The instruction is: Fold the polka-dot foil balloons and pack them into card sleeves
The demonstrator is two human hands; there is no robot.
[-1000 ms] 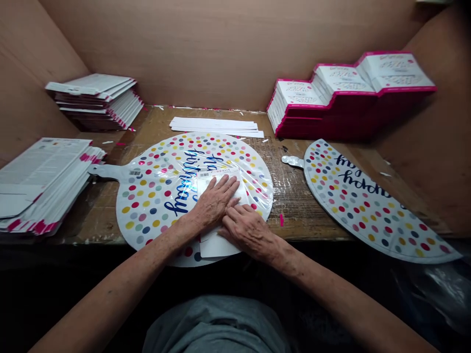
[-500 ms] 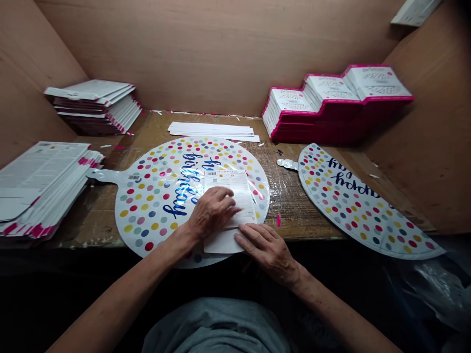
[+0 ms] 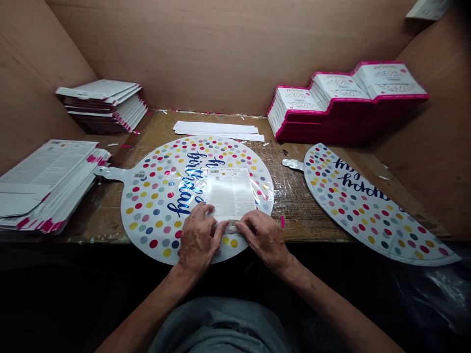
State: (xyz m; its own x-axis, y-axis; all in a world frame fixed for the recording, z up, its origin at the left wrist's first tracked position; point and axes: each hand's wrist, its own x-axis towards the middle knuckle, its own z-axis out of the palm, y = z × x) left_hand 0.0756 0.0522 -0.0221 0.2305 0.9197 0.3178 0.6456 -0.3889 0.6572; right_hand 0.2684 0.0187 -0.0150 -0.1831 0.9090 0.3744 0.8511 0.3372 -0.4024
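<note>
A white printed card packet (image 3: 230, 193) lies on a flat foil balloon (image 3: 154, 196) with coloured dots and dark blue lettering. My left hand (image 3: 198, 238) is closed on the packet's lower left edge, thumb toward the middle. At its lower right edge, my right hand (image 3: 263, 240) pinches between thumb and fingers. Both thumbs meet near the fold at the packet's bottom, where the flap is partly hidden. The balloon's tail (image 3: 110, 173) points left, and its near edge hangs over the table's front edge.
Stacked card packets stand at the back left (image 3: 103, 105) and front left (image 3: 47, 181). Pink-edged packets (image 3: 342, 108) rise in steps at the back right. Several white paper strips (image 3: 217, 129) lie behind the balloon. A half-round dotted balloon (image 3: 360, 206) overhangs the right front edge.
My left hand has come down from the packet's face to its lower edge. My right hand now pinches there, and the white flap below the packet is turned in. The view has shifted slightly.
</note>
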